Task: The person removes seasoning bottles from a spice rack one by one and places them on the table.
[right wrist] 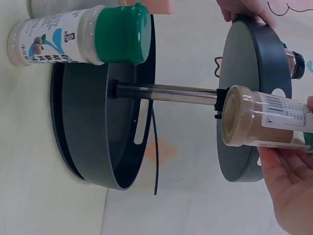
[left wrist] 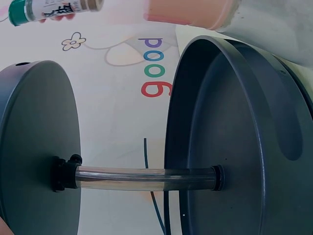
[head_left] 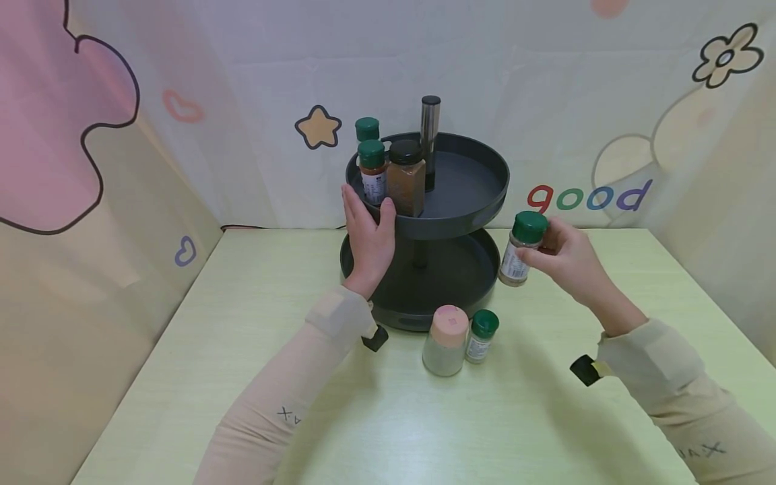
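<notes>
From here I see the left arm reaching up from the bottom of the frame, left of centre, its hand (head_left: 371,239) raised against the near-left wall of the upper tray (head_left: 467,222). Its fingers look straight and grasp nothing, the thumb pointing upward just below the black-capped jar (head_left: 406,178).

The right arm slants in from the lower right corner, its forearm angled up and leftward. The right hand (head_left: 564,259) is turned inward, thumb across the near side and fingers behind, pinching a green-capped bottle (head_left: 515,259). That bottle sits right of centre in the frame, tilted a little, its cap leaning rightward, beside the right edge of the lower tray (head_left: 418,320).

Below centre, a pink-capped jar (head_left: 445,350) and a smaller green-capped shaker (head_left: 479,343) stand side by side on the table (head_left: 182,377).
</notes>
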Action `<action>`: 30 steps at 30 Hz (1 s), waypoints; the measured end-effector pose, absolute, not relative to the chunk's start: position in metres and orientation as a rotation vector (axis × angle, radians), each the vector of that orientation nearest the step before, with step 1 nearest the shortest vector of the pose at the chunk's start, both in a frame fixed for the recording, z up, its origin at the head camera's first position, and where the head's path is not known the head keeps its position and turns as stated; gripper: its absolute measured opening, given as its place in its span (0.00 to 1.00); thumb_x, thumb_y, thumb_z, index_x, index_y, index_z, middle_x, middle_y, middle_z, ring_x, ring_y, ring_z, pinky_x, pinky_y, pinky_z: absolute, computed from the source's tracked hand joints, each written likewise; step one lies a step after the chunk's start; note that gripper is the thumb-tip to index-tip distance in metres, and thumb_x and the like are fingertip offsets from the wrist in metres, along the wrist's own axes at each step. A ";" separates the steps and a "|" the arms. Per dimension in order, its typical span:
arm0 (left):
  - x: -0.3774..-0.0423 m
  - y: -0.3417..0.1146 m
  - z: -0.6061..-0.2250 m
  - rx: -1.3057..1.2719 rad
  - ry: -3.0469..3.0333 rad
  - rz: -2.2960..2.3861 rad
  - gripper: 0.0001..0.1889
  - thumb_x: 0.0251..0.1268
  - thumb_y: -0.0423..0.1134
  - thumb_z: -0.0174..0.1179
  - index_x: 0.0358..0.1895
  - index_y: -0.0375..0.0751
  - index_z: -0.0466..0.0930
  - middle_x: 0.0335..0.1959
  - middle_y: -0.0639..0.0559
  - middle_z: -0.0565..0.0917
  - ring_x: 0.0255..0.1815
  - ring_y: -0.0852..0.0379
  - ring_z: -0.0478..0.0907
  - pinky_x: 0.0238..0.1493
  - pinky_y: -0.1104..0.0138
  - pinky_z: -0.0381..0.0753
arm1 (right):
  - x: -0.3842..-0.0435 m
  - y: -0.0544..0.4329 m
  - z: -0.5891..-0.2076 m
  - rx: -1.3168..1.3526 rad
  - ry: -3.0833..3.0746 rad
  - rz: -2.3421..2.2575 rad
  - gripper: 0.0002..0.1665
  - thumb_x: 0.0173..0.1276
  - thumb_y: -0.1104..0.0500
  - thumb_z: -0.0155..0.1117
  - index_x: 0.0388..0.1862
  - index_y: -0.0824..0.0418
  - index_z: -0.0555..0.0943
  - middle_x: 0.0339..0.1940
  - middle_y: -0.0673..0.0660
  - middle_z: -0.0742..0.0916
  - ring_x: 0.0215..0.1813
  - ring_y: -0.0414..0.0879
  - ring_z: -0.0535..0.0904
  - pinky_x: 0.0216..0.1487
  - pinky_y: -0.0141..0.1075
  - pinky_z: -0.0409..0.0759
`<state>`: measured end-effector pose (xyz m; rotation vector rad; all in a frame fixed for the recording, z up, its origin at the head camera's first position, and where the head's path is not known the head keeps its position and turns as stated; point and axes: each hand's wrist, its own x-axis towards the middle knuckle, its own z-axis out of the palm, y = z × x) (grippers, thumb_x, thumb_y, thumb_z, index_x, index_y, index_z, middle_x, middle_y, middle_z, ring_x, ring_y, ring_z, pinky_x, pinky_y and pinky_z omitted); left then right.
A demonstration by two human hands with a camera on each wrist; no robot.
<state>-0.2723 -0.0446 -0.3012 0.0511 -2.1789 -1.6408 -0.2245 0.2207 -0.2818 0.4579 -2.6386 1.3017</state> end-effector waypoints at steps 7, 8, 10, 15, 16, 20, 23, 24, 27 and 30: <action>-0.272 -0.044 -0.301 0.049 -2.176 -1.643 0.40 0.63 0.54 0.42 0.69 0.44 0.30 0.72 0.54 0.34 0.72 0.56 0.33 0.70 0.57 0.38 | -0.225 0.224 -0.288 0.512 -2.685 1.326 0.23 0.60 0.60 0.57 0.54 0.66 0.67 0.36 0.40 0.78 0.34 0.34 0.75 0.38 0.21 0.75; -0.272 -0.044 -0.301 0.051 -2.177 -1.643 0.40 0.63 0.55 0.41 0.70 0.44 0.30 0.72 0.54 0.34 0.72 0.56 0.33 0.70 0.58 0.38 | -0.225 0.225 -0.289 0.520 -2.692 1.330 0.24 0.60 0.61 0.57 0.54 0.66 0.67 0.37 0.41 0.78 0.34 0.34 0.75 0.39 0.22 0.75; -0.272 -0.044 -0.301 0.053 -2.177 -1.642 0.40 0.63 0.55 0.41 0.70 0.44 0.30 0.72 0.54 0.34 0.72 0.57 0.33 0.70 0.58 0.38 | -0.225 0.226 -0.291 0.523 -2.713 1.330 0.24 0.60 0.61 0.58 0.55 0.66 0.66 0.39 0.47 0.78 0.35 0.35 0.75 0.39 0.22 0.75; -0.272 -0.044 -0.302 0.054 -2.180 -1.636 0.40 0.62 0.56 0.41 0.70 0.45 0.30 0.72 0.55 0.34 0.72 0.57 0.32 0.70 0.58 0.38 | -0.225 0.228 -0.295 0.500 -2.780 1.328 0.24 0.59 0.59 0.58 0.53 0.67 0.66 0.44 0.61 0.78 0.35 0.35 0.76 0.40 0.24 0.75; -0.272 -0.044 -0.302 0.054 -2.180 -1.635 0.40 0.62 0.56 0.41 0.70 0.45 0.30 0.72 0.55 0.34 0.72 0.57 0.32 0.70 0.58 0.39 | -0.225 0.229 -0.295 0.499 -2.791 1.325 0.23 0.59 0.59 0.58 0.52 0.68 0.67 0.44 0.62 0.79 0.35 0.35 0.76 0.40 0.24 0.75; -0.272 -0.044 -0.302 0.053 -2.179 -1.633 0.40 0.62 0.57 0.41 0.70 0.46 0.30 0.72 0.55 0.34 0.72 0.57 0.33 0.70 0.59 0.39 | -0.224 0.231 -0.299 0.511 -2.823 1.317 0.22 0.59 0.59 0.59 0.50 0.68 0.67 0.44 0.64 0.79 0.36 0.34 0.77 0.41 0.27 0.76; -0.272 -0.045 -0.302 0.053 -2.181 -1.636 0.40 0.63 0.56 0.41 0.70 0.46 0.30 0.72 0.55 0.34 0.72 0.57 0.33 0.70 0.58 0.39 | -0.224 0.233 -0.303 0.512 -2.850 1.313 0.22 0.59 0.59 0.59 0.50 0.68 0.67 0.44 0.64 0.80 0.38 0.38 0.77 0.43 0.33 0.77; -0.272 -0.044 -0.302 0.055 -2.182 -1.637 0.40 0.63 0.56 0.41 0.70 0.46 0.30 0.72 0.55 0.34 0.72 0.57 0.33 0.70 0.58 0.39 | -0.224 0.234 -0.305 0.509 -2.858 1.314 0.23 0.59 0.59 0.59 0.50 0.68 0.67 0.45 0.64 0.80 0.39 0.40 0.77 0.44 0.36 0.77; -0.271 -0.044 -0.301 0.055 -2.186 -1.639 0.40 0.63 0.56 0.41 0.70 0.46 0.30 0.72 0.56 0.34 0.72 0.57 0.32 0.70 0.58 0.39 | -0.223 0.237 -0.309 0.503 -2.881 1.323 0.24 0.59 0.59 0.59 0.51 0.68 0.67 0.46 0.65 0.79 0.42 0.47 0.77 0.47 0.44 0.77; -0.271 -0.044 -0.301 0.055 -2.187 -1.637 0.40 0.62 0.56 0.41 0.70 0.46 0.30 0.72 0.55 0.34 0.72 0.57 0.32 0.70 0.58 0.39 | -0.222 0.239 -0.313 0.500 -2.899 1.331 0.25 0.59 0.58 0.60 0.52 0.69 0.67 0.46 0.66 0.79 0.44 0.53 0.77 0.48 0.49 0.76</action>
